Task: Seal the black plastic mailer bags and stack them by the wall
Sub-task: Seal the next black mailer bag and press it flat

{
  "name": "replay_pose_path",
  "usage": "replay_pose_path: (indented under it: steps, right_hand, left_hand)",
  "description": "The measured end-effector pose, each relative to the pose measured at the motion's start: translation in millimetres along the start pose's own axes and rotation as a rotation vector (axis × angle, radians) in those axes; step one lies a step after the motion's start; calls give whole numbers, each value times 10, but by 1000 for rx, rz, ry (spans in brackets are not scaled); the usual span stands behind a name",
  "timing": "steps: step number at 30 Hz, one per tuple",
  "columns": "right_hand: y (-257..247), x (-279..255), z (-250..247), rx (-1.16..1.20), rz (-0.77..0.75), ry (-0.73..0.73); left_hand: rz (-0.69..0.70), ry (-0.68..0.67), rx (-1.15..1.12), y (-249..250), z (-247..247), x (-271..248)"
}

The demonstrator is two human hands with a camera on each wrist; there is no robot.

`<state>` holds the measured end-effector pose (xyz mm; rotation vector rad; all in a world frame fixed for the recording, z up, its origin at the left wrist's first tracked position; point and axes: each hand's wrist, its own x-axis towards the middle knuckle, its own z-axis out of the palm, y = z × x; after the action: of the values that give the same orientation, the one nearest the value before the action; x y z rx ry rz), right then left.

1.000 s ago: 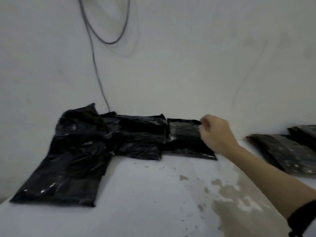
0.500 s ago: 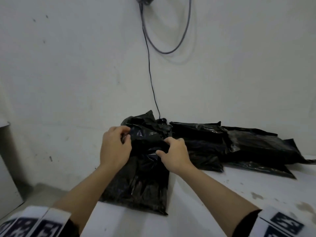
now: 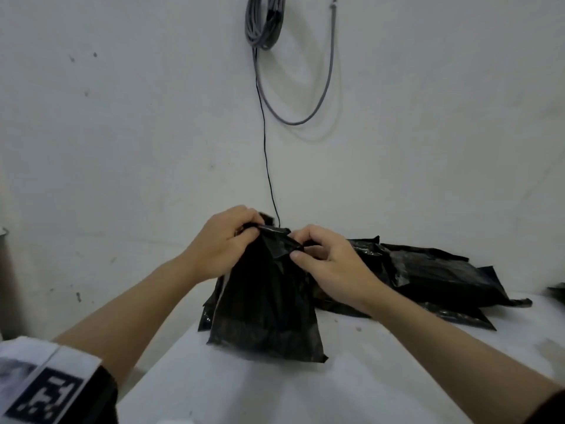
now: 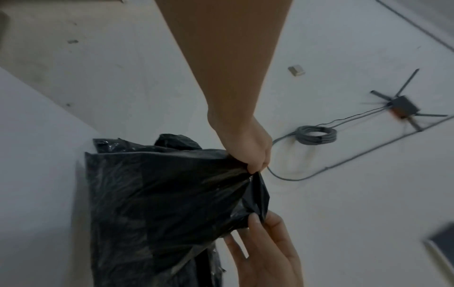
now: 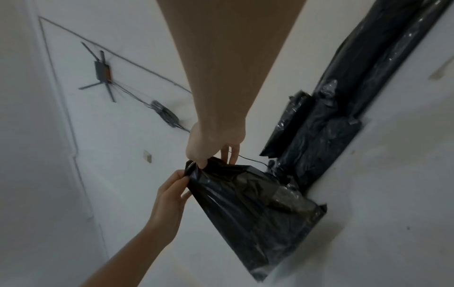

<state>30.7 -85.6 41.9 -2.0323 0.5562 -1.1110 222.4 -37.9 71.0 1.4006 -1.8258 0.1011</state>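
A: What's nearest?
B: A black bag [image 3: 266, 307] stands on the white table [image 3: 351, 377], its top lifted.
A: And the hands?
B: The left hand [image 3: 220, 243] pinches the top edge with curled fingers; the right hand [image 3: 330, 258] pinches the folded flap beside it.
A: Behind?
B: More black bags [image 3: 428, 270] lie along the wall [image 3: 122, 148], under a hanging cable [image 3: 266, 154].

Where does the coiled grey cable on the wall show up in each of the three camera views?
Head view: coiled grey cable at top centre, above both hands.
Left wrist view: coil right of centre, beside the right hand.
Right wrist view: coil left of centre, just left of the forearm.
Shared landmark: the black mailer bag both hands pinch.
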Motion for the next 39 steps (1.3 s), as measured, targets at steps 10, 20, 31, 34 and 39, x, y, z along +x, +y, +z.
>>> replay_pose_path:
  steps: [10, 20, 31, 34, 39]
  right_hand:
    - [-933, -1002, -1174, -369, -148, 38]
    - [-1449, -2564, -2149, -616, -5, 145]
    - [-1657, -3525, -2703, -917, 133, 71]
    - [-1688, -3653, -2779, -984, 204, 30]
    - [-1746, -3748, -2856, -975, 252, -24]
  left_hand:
    - [393, -104, 30, 1309, -201, -195]
    - [612, -490, 144, 2282, 424, -441]
    - [699, -256, -160, 3055, 1138, -455]
    - [704, -187, -290, 3188, 1237, -474]
    - [693, -157, -376, 3307, 1287, -460]
